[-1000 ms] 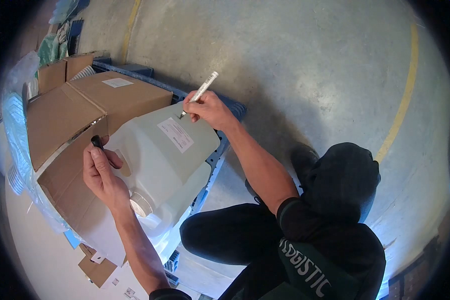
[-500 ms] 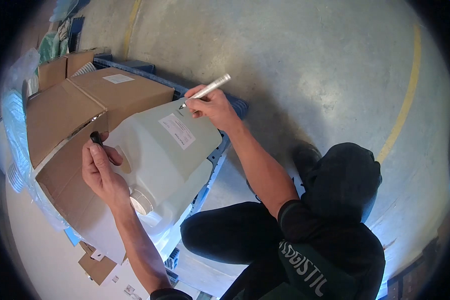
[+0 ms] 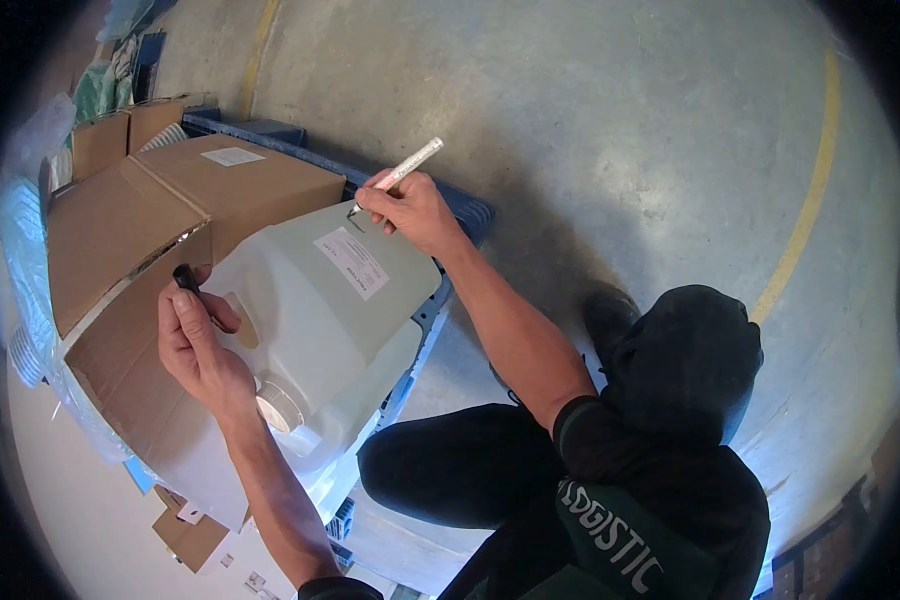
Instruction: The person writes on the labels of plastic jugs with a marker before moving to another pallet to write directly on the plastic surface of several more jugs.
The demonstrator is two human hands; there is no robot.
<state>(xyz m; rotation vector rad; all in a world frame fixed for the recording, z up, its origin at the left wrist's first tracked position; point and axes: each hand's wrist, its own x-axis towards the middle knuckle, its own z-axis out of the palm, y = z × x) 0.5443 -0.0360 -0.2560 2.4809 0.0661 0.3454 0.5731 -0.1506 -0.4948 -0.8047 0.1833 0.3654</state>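
Observation:
A translucent white canister (image 3: 300, 290) lies on its side with a printed label (image 3: 351, 263) facing up. My right hand (image 3: 410, 212) grips a white marker (image 3: 410, 165), its dark tip at the canister's surface beside a short dark mark above the label. Closed around a small black cap (image 3: 185, 278), my left hand (image 3: 202, 335) is over the canister's handle side, near its round white neck (image 3: 281, 404). Whether the left fingers touch the canister, I cannot tell.
Brown cardboard boxes (image 3: 120, 230) stand left of the canister, with clear plastic wrap (image 3: 25, 240) along their outer side. A blue pallet (image 3: 470, 212) shows beneath and behind. Yellow lines (image 3: 810, 210) cross the concrete floor. A smaller open carton (image 3: 195, 535) is at the lower left.
The marker in my right hand has moved slightly left and up, and the dark mark on the canister shows more strokes. My left hand has shifted slightly left with the cap.

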